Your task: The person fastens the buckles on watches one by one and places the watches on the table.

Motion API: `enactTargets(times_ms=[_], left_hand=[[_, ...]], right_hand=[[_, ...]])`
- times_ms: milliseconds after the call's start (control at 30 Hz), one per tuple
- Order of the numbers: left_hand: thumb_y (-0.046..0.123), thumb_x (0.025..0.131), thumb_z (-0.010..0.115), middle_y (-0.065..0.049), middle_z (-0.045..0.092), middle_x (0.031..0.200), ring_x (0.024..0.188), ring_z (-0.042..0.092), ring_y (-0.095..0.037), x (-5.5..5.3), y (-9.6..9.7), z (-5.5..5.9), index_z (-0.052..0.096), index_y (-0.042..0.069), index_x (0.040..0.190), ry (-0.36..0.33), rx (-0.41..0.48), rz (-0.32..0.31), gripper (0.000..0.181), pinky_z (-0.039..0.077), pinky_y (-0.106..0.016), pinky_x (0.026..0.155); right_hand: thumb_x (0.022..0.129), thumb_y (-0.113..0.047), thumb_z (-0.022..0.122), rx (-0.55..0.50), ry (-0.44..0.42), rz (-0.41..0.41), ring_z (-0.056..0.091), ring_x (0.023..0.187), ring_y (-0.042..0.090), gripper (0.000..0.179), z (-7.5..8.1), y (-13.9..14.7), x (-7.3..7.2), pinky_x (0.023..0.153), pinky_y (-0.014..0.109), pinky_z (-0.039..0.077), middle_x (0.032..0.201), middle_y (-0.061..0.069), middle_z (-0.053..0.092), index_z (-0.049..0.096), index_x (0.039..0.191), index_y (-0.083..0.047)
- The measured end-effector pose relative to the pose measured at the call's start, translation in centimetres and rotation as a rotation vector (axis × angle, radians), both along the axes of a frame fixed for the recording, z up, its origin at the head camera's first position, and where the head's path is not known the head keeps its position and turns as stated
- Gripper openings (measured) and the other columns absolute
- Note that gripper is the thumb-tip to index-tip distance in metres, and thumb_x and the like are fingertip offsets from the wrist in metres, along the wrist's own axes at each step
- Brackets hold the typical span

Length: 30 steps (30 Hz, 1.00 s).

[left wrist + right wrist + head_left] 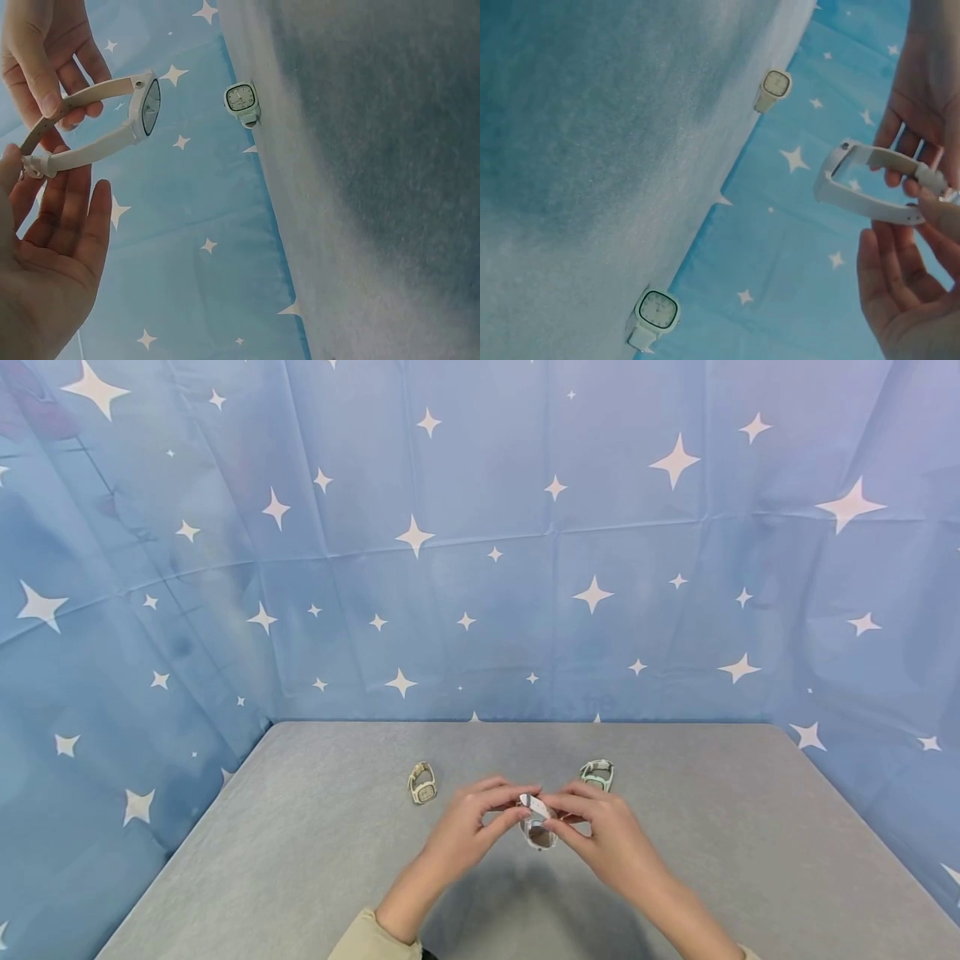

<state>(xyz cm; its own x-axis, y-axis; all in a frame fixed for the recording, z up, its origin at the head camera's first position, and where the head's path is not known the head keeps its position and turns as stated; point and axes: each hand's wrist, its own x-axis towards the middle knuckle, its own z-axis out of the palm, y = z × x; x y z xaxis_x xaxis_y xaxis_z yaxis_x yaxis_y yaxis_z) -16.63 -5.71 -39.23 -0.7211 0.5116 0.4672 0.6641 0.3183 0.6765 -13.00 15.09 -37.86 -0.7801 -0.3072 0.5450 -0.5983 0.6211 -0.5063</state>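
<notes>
A white wristwatch [535,805] is held up between both hands over the table, its strap bent into a loop. My left hand [474,820] pinches the strap near the buckle [34,166]. On the other side, my right hand [602,827] grips the other strap part between thumb and fingers. The watch case [147,107] hangs at the far end of the loop from the fingers. Whether the buckle is fastened cannot be told. Just beyond the right hand lies a mint green watch [597,782], partly hidden by its fingers in the head view.
A cream-yellow watch [425,792] lies on the grey table [315,852], beyond and left of the left hand. Behind the table hangs a blue curtain [480,585] with white stars, which also runs along the left and right sides.
</notes>
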Motion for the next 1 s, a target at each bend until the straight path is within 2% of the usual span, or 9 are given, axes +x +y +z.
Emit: enactTargets(times_ms=[233,367,533,667,833,1000], left_hand=[[0.031,0.101,0.057,0.004,0.071,0.108,0.092,0.065,-0.005,0.12,0.18,0.02,0.067,0.021,0.131,0.045,-0.053,0.03,0.033,0.053,-0.022,0.076],[0.03,0.1,0.058,0.003,0.07,0.109,0.094,0.067,-0.007,0.26,0.29,0.06,0.066,0.02,0.132,0.03,-0.046,0.033,0.034,0.055,-0.023,0.077],[0.028,0.101,0.058,-0.001,0.073,0.113,0.098,0.071,-0.012,0.29,0.36,0.05,0.064,0.015,0.132,-0.014,0.004,0.009,0.035,0.057,-0.027,0.087],[0.025,0.102,0.056,-0.003,0.075,0.109,0.097,0.072,-0.013,0.23,0.4,0.09,0.064,0.012,0.125,-0.02,0.048,-0.006,0.028,0.058,-0.03,0.089],[0.023,0.102,0.056,-0.003,0.075,0.104,0.095,0.072,-0.012,0.22,0.49,0.1,0.063,0.012,0.113,0.001,0.059,0.012,0.017,0.058,-0.031,0.089],[0.022,0.102,0.056,-0.004,0.074,0.106,0.098,0.073,-0.013,0.19,0.6,0.01,0.062,0.011,0.112,0.007,0.056,0.026,0.016,0.058,-0.03,0.089]], right_hand=[[0.082,-0.007,0.079,-0.013,-0.011,0.001,0.067,0.081,0.004,0.027,0.04,-0.13,0.09,0.071,0.021,0.058,0.096,-0.009,0.068,0.077,0.108,-0.012],[0.08,-0.005,0.08,-0.023,-0.01,0.006,0.068,0.08,0.004,0.027,-0.09,-0.23,0.04,0.07,0.023,0.059,0.096,-0.007,0.069,0.077,0.107,-0.009],[0.081,-0.004,0.079,-0.04,0.0,0.009,0.069,0.08,0.005,0.028,-0.21,-0.25,-0.02,0.07,0.021,0.059,0.096,-0.006,0.069,0.077,0.108,-0.008],[0.081,-0.003,0.079,-0.067,0.011,0.015,0.069,0.08,0.005,0.028,-0.31,-0.24,-0.08,0.07,0.021,0.059,0.094,-0.007,0.069,0.076,0.108,-0.01],[0.078,0.0,0.08,-0.089,0.035,0.029,0.068,0.079,0.003,0.033,-0.47,-0.32,-0.21,0.071,0.021,0.059,0.089,-0.01,0.066,0.075,0.108,-0.012],[0.081,-0.003,0.079,-0.105,0.047,0.039,0.066,0.078,0.002,0.031,-0.58,-0.6,-0.24,0.071,0.022,0.059,0.088,-0.01,0.065,0.073,0.109,-0.012]])
